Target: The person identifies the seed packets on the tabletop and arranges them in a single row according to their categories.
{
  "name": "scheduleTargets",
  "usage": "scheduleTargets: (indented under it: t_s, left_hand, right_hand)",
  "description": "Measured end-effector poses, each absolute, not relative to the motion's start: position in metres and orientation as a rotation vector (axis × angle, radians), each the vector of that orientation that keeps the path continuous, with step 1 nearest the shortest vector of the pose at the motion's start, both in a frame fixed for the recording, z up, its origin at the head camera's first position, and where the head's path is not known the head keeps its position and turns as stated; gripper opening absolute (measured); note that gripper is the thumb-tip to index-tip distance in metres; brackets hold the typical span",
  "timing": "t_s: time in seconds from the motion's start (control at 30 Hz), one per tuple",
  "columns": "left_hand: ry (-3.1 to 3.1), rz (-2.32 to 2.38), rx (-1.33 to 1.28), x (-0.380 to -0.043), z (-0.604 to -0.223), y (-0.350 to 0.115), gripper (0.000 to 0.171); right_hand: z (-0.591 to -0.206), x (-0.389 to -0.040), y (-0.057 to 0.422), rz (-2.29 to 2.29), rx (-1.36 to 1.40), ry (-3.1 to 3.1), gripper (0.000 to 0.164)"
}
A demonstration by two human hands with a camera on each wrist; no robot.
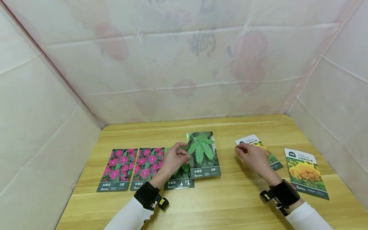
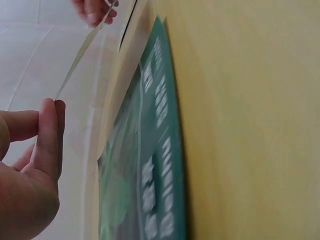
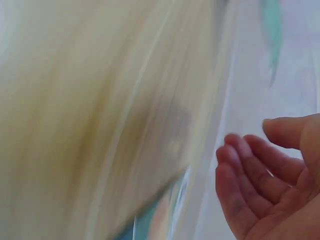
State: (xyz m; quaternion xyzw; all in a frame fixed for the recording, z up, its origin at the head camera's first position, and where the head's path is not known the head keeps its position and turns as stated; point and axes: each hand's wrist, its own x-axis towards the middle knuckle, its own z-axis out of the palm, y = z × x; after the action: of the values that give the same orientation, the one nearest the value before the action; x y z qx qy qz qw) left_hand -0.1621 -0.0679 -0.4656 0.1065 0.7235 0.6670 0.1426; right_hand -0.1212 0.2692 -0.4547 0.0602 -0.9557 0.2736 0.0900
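Note:
My left hand (image 1: 173, 159) pinches the left edge of a green-leaf seed packet (image 1: 202, 153), raised above the table with its picture in view. In the left wrist view this packet (image 2: 80, 54) shows edge-on, between thumb and fingers. Beneath the left hand lies a second green-leaf packet (image 1: 179, 184), partly covered. My right hand (image 1: 254, 158) hovers over a yellow-flower packet (image 1: 275, 163) and hides part of it. Seen from the right wrist, the fingers (image 3: 265, 185) are loosely bent, thumb apart, with nothing between them.
Two pink-flower packets (image 1: 118, 167) lie side by side at the left. Another yellow-flower packet (image 1: 306, 172) lies at the far right, beside the right wrist. The wooden table (image 1: 218, 204) is bounded by pale cloth walls (image 1: 184, 105) at the back and sides.

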Motion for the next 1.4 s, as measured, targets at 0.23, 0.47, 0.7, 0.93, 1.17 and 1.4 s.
scheduleTargets:
  t_s: [0.23,0.47,0.7,0.93,1.17,1.4]
  left_hand:
    - [2.073,1.9,0.336,-0.157,-0.469,-0.063,0.049]
    - [2.043,1.907,0.373,-0.155,-0.468,-0.061,0.05]
    - [2.043,1.903,0.343,-0.156,-0.469,-0.062,0.049]
    - [2.058,1.944,0.333,-0.158,-0.468,-0.066,0.044]
    - [2.135,1.958,0.415,-0.166,-0.481,-0.081,0.043]
    - [2.155,1.963,0.379,-0.161,-0.463,-0.087,0.043]
  right_hand:
    - [-0.455,-0.124,0.238,1.254,0.144,-2.915,0.037]
    - [-0.462,-0.132,0.223,1.761,-0.014,-2.751,0.029]
    - [-0.463,-0.134,0.215,1.81,-0.116,-2.702,0.028]
    - [-0.46,-0.135,0.215,1.836,-0.115,-2.715,0.027]
    - [-0.467,-0.134,0.217,1.795,-0.164,-2.762,0.024]
    - [-0.473,-0.132,0.212,1.809,-0.177,-2.787,0.022]
